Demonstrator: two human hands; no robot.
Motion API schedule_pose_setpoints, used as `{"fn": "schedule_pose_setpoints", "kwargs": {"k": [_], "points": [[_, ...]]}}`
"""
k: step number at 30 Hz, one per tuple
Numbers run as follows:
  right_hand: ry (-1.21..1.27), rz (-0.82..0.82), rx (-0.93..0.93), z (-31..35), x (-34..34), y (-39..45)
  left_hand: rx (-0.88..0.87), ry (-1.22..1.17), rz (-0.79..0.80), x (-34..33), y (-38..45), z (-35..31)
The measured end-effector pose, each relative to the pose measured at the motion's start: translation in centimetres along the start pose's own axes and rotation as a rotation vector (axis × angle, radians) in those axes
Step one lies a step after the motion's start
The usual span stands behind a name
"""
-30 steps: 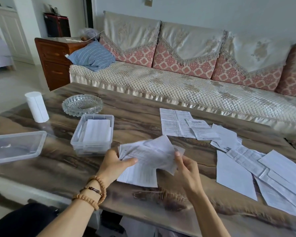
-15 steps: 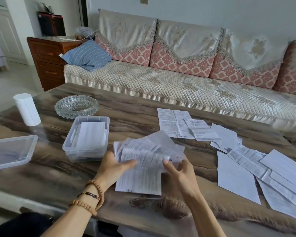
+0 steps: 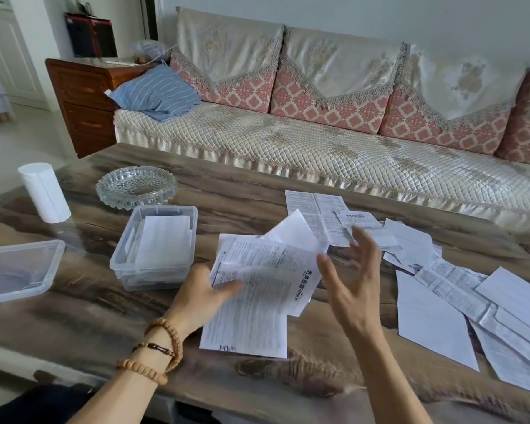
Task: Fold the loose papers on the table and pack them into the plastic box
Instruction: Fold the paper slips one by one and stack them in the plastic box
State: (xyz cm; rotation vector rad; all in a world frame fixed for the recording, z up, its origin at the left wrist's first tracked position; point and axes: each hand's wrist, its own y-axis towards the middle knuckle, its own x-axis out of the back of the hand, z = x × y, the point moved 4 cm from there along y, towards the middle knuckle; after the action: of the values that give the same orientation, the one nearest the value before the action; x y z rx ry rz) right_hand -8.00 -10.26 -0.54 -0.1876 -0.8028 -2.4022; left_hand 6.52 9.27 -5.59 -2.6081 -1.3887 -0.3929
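My left hand (image 3: 203, 293) holds a bundle of printed papers (image 3: 265, 283) by its left edge, thumb on top, just above the table. My right hand (image 3: 354, 276) hovers to the right of the bundle with fingers spread, touching nothing. The clear plastic box (image 3: 126, 261) stands left of the bundle, with folded white papers (image 3: 162, 240) inside. More loose papers (image 3: 435, 313) lie spread over the right side of the table, and a printed sheet (image 3: 315, 209) lies behind the bundle.
The box's clear lid (image 3: 19, 270) lies at the far left. A glass ashtray (image 3: 136, 186) and a white paper roll (image 3: 45, 192) stand behind the box. A sofa (image 3: 318, 148) runs along the table's far edge. A wooden cabinet (image 3: 83, 99) stands back left.
My right hand has let go of the bundle and moved right and up, fingers spread. The left hand keeps the papers, which have shifted slightly right and fanned out.
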Motion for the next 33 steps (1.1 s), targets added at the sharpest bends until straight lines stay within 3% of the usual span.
{"fn": "schedule_pose_setpoints", "kwargs": {"k": [5,7,9,14,16,22,23,25,27,28,30,33], "points": [[-0.581,0.383,0.471,5.0,-2.4,3.9,-0.025,0.021,0.020,0.3,0.2,-0.2],[-0.682,0.429,0.549,5.4,-3.5,4.5,-0.036,0.000,0.031,0.4,0.0,-0.3],[-0.653,0.401,0.500,4.5,-3.6,4.9,-0.039,-0.018,0.039,0.2,-0.2,-0.2],[-0.403,0.225,0.180,1.1,-2.4,4.1,-0.013,-0.037,0.015,0.0,-0.4,0.8],[-0.348,0.231,0.087,-0.1,-2.5,3.4,-0.001,-0.046,0.014,-0.2,-0.5,1.2],[0.281,0.267,-0.387,-3.0,-2.0,0.4,-0.032,-0.086,0.019,-0.6,-0.4,1.5],[0.241,0.275,-0.390,-3.1,-2.2,-0.4,-0.033,-0.095,0.017,-0.5,-0.3,1.5],[-0.083,0.123,-0.297,-3.2,-1.8,-2.0,-0.016,-0.110,0.010,-0.3,-0.1,1.5],[-0.399,-0.114,-0.077,-1.8,-1.5,-3.2,0.014,-0.138,-0.029,-0.1,0.1,1.7],[-0.493,-0.142,0.025,-0.8,-2.0,-3.7,0.022,-0.154,-0.045,-0.1,0.2,1.7],[-0.548,0.032,0.041,0.0,-3.9,-4.4,0.036,-0.185,-0.064,-0.4,0.2,1.8],[-0.372,0.316,-0.323,-1.7,-5.9,-4.9,0.056,-0.241,-0.064,-1.1,-0.5,1.9]]}}
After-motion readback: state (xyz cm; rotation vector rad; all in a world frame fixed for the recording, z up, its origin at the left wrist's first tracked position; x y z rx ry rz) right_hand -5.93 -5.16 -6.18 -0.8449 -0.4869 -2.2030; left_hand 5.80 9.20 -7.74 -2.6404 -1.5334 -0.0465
